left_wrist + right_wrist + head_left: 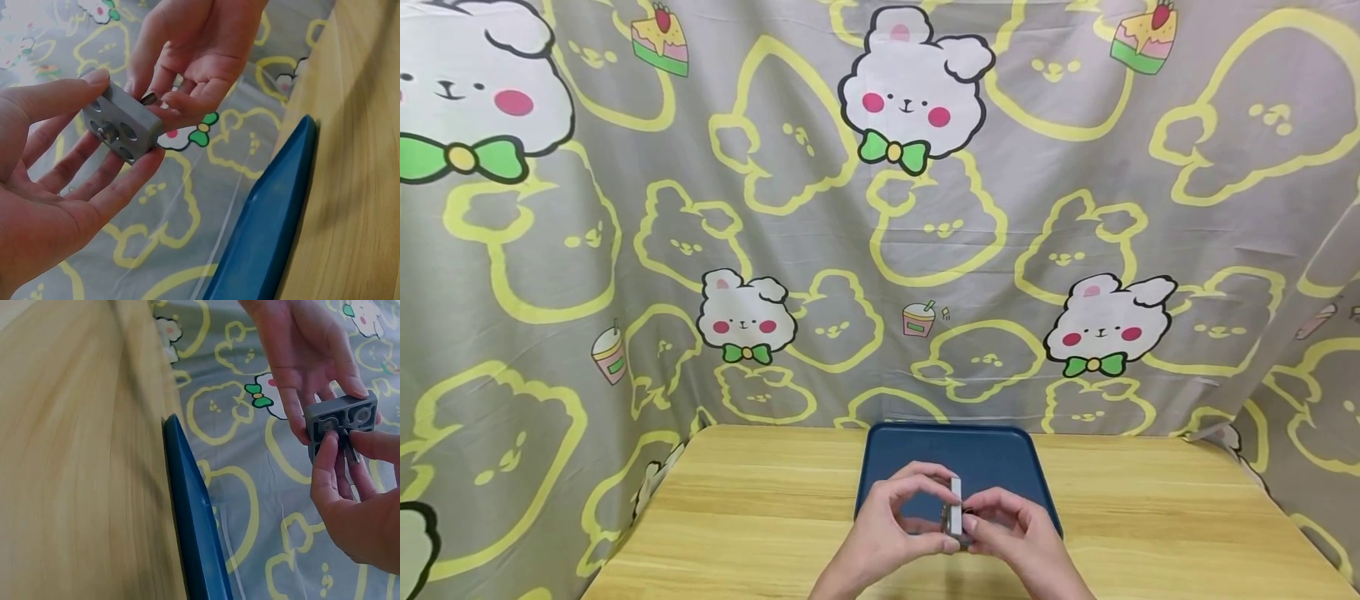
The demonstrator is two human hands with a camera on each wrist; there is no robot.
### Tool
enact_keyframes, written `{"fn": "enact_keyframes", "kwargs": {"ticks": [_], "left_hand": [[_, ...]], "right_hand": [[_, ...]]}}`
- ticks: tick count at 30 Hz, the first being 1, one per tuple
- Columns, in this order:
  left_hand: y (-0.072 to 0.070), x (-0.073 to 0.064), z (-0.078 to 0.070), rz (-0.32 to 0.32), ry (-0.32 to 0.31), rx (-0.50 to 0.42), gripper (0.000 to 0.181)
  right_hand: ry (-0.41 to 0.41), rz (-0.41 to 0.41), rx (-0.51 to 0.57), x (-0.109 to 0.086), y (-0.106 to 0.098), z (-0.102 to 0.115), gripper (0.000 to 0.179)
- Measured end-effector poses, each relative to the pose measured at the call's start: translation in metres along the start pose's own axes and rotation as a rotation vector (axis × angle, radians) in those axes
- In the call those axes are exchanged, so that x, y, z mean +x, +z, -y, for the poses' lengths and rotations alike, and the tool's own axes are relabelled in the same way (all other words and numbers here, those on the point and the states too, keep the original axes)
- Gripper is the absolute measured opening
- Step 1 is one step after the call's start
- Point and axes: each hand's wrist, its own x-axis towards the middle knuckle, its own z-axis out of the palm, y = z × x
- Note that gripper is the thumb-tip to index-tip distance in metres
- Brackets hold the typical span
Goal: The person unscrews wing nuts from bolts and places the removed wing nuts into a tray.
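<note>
Grey cloth printed with yellow outlines and white rabbit heads makes up the curtain (pixel 805 250), which runs from the left edge across the upper part of the head view. Below it, from the lower left, spreads a table (pixel 737 500) with a pale wood-grain top. Right of the frame's centre, at the table's far side, lies a dark blue tray (pixel 1000 458), its near part hidden by the hands. At the bottom, left of the block, the left hand (pixel 883 521) is partly closed, thumb below and fingers above, gripping the edges of a grey block (pixel 956 507). The block stands on edge in the lower middle of the frame, raised between the hands; the left wrist view shows round holes in one face and a metal stud (pixel 109 132) among them. Farther right comes a slim metal part (pixel 352 453) at the block's other face; the right wrist view cannot settle whether it sits in a hole or only beside one. Just right of the block, the right hand (pixel 1018 529) has its thumb and fingertips drawn together, pinching that part, its fingers close against the block.
</note>
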Motion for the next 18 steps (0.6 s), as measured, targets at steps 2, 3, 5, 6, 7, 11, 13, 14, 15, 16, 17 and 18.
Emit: {"fn": "enact_keyframes", "kwargs": {"ticks": [2, 3, 5, 6, 7, 11, 13, 14, 15, 16, 17, 18], "left_hand": [[-0.001, 0.0, 0.0, -0.002, 0.002, -0.005, 0.034], [-0.001, 0.001, 0.001, -0.001, 0.005, -0.008, 0.034], [-0.002, 0.001, 0.001, -0.002, 0.008, -0.011, 0.035], [-0.002, 0.001, 0.001, -0.001, 0.011, -0.014, 0.035], [-0.003, 0.001, 0.001, -0.002, 0.006, -0.018, 0.036], [-0.005, 0.001, 0.0, 0.0, -0.025, -0.036, 0.037], [-0.006, 0.001, -0.001, 0.002, -0.043, -0.05, 0.037], [-0.007, 0.0, -0.001, 0.002, -0.043, -0.055, 0.038], [-0.007, 0.0, -0.001, 0.003, -0.043, -0.061, 0.038], [-0.008, 0.0, -0.001, 0.003, -0.042, -0.068, 0.037], [-0.008, 0.0, -0.001, 0.003, -0.037, -0.075, 0.037], [-0.009, 0.0, -0.001, 0.004, -0.032, -0.082, 0.038]], "right_hand": [[-0.041, -0.028, -0.061, -0.001, 0.002, 0.001, 0.03], [-0.06, -0.042, -0.088, -0.002, 0.003, 0.001, 0.03], [-0.1, -0.064, -0.136, -0.003, 0.006, 0.002, 0.029], [-0.116, -0.079, -0.158, -0.004, 0.008, 0.002, 0.028], [-0.139, -0.094, -0.185, -0.005, 0.01, 0.002, 0.026], [-0.315, -0.158, -0.316, -0.007, 0.017, -0.001, 0.016], [-0.453, -0.184, -0.389, -0.007, 0.019, -0.004, 0.019], [-0.54, -0.19, -0.427, -0.007, 0.019, -0.006, 0.023], [-0.63, -0.196, -0.472, -0.006, 0.019, -0.008, 0.026], [-0.714, -0.198, -0.51, -0.005, 0.018, -0.01, 0.027], [-0.8, -0.198, -0.555, -0.004, 0.018, -0.012, 0.023], [-0.891, -0.198, -0.602, -0.003, 0.017, -0.014, 0.019]]}}
